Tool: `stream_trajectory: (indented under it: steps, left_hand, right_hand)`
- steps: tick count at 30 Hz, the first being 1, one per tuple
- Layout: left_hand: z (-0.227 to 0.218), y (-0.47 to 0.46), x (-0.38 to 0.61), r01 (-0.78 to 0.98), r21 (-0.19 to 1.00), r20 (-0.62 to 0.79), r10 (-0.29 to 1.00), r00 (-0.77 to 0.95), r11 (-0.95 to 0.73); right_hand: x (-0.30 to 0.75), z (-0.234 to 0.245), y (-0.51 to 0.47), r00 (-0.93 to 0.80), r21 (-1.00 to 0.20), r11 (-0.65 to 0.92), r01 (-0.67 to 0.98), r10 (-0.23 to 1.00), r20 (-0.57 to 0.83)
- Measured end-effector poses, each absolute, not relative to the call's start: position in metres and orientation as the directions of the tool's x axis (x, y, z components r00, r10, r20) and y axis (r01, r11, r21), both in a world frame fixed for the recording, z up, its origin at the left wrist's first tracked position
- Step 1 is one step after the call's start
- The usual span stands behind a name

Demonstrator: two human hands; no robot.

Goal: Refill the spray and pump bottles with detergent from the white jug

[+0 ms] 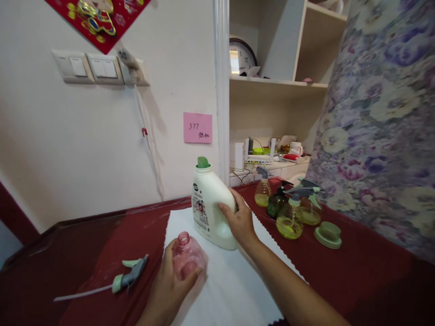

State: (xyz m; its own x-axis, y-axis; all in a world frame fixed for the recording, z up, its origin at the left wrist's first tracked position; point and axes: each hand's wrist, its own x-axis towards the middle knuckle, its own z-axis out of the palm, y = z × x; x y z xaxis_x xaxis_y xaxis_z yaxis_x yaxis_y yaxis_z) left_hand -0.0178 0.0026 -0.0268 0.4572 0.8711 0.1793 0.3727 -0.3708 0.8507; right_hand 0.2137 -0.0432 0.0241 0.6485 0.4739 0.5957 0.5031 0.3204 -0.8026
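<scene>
My left hand (173,276) is closed around a see-through pink bottle (190,258) whose threaded neck is uncapped and points up. Just beyond it, my right hand (239,217) grips the handle side of a large pale green detergent jug (210,203). The jug stands about upright over a white cloth (231,280), its cap off and a green pouring spout showing at the mouth. Whether its base touches the cloth I cannot tell for sure. To the left lies a loose spray nozzle (131,275) with a long dip tube.
On the dark red table (78,258), several bottles with yellowish liquid, such as a spray bottle (289,222), stand at right. A dark pump bottle (277,201) is among them. Nearby lies a green cap (328,234). Behind are a wall, shelves (275,83) and a floral curtain (377,122).
</scene>
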Motion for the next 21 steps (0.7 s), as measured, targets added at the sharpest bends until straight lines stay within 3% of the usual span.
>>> stream_trajectory:
  steps: [4,8,12,16,21]
  left_hand:
    - [-0.023,0.001,-0.017,0.367,0.852,0.188,0.872,0.453,-0.374]
    - [-0.022,-0.001,-0.017,0.327,0.868,0.208,0.87,0.447,-0.375]
    - [-0.027,0.0,-0.02,0.199,0.886,0.286,0.831,0.477,-0.419]
    - [-0.031,0.0,-0.024,0.211,0.864,0.316,0.819,0.479,-0.457]
    - [-0.013,0.0,-0.032,0.312,0.816,0.257,0.788,0.559,-0.487]
  right_hand:
    - [0.198,0.028,-0.065,0.648,-0.763,0.294,0.576,0.405,0.645]
    - [0.149,0.023,-0.08,0.455,-0.735,0.367,0.57,0.604,0.655]
    - [0.113,0.006,-0.077,0.277,-0.799,0.356,0.485,0.804,0.527]
    - [0.111,-0.008,-0.071,0.181,-0.834,0.349,0.428,0.871,0.457]
    - [0.115,-0.016,-0.068,0.161,-0.847,0.334,0.413,0.889,0.429]
